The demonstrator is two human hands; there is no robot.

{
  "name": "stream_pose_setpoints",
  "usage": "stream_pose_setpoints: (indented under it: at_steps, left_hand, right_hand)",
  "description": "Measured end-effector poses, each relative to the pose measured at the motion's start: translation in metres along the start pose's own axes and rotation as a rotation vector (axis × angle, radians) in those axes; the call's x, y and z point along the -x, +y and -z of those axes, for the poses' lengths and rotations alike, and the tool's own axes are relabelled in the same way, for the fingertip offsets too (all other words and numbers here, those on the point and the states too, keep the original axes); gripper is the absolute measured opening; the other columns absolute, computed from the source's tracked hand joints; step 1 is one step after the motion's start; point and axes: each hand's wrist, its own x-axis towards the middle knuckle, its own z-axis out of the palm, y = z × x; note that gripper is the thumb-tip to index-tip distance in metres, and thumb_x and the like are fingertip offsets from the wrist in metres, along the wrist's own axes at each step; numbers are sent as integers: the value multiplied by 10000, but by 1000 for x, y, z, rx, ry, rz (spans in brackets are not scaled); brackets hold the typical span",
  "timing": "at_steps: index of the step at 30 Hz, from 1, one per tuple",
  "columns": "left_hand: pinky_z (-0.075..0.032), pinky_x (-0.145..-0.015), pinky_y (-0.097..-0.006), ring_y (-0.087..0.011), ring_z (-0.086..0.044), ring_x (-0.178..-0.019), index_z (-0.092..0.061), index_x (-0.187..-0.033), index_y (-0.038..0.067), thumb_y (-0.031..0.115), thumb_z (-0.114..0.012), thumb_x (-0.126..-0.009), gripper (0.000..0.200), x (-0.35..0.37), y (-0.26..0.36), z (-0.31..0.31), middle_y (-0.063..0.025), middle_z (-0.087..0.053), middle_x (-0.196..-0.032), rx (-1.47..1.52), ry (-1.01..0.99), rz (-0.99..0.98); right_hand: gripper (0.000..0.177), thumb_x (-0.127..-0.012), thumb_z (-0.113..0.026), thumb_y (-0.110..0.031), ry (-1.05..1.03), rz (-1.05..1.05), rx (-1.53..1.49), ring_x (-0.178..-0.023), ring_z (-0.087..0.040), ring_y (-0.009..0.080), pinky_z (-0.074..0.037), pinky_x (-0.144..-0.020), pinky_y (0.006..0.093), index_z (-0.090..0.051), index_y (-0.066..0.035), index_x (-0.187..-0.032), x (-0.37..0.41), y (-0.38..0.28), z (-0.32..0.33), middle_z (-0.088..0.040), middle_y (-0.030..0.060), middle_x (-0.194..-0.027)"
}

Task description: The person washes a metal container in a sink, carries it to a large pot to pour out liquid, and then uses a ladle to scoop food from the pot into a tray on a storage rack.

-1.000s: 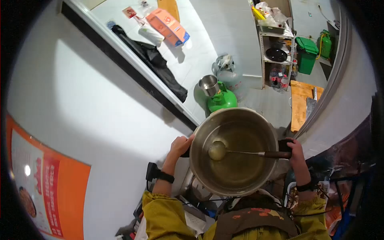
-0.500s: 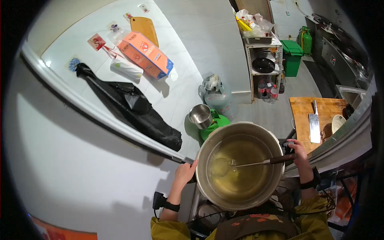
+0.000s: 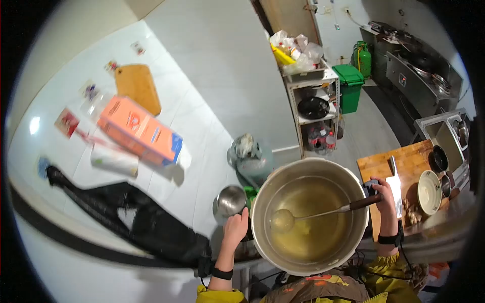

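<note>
Swung round since a second ago, the steel stockpot (image 3: 258, 222) now sits beside the wooden chopping board (image 3: 376, 166), with the cleaver (image 3: 394, 178) just past the right hand (image 3: 385, 194). That hand is clenched on the pot's right handle, and the ladle (image 3: 283, 220), lying in yellowish liquid (image 3: 318, 240), reaches its brown grip to those fingers. The left hand (image 3: 235, 227) grasps the opposite handle, close to a small steel pot (image 3: 231, 200). A grey gas cylinder (image 3: 250, 159) stands beyond the far rim. Open grey floor runs ahead between the shelf rack (image 3: 310, 108) with the green bin (image 3: 348, 83) and the stove (image 3: 419, 68). A ceramic bowl (image 3: 429, 191) lies at the board's right edge
</note>
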Motion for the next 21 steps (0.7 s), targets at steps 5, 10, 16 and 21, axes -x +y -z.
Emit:
stream_pose_setpoints:
  at_steps: [5,10,16,21]
  left_hand:
    - [-411,-714,-518,-466,-535,-752,-590,-749,-61,357,-335,-901,513,-108,49,-10,-277,-578,-763,-202,79,-431]
    - [-406,-706,-520,-462,-530,-753,-580,-702,-46,346,-353,-896,492,-199,126,-7,-292,-562,-758,-86,8,-312]
    - [-400,-728,-520,-472,-530,-789,-588,-710,-68,386,-335,-895,552,-331,203,-11,-306,-560,-759,-98,12,-426]
    - [-405,-738,-516,-470,-538,-784,-600,-720,-84,377,-332,-894,561,-425,289,-11,-310,-559,-762,-115,-67,-608]
  right_hand:
    - [333,-705,-465,21,118,-11,-54,-681,-590,158,-501,-610,273,-554,-10,-1025,-85,-1,20,-580,65,-793]
    - [327,-701,-475,5,243,120,-10,-614,-523,109,-434,-524,217,-566,-30,-1013,-143,-28,20,-549,31,-811]
    - [316,-700,-480,-3,353,141,-98,-632,-518,99,-408,-495,202,-571,-38,-1000,-205,-85,8,-555,32,-793]
    - [306,-687,-497,1,488,248,-124,-664,-493,131,-400,-527,237,-591,-52,-974,-259,-98,21,-499,21,-728]
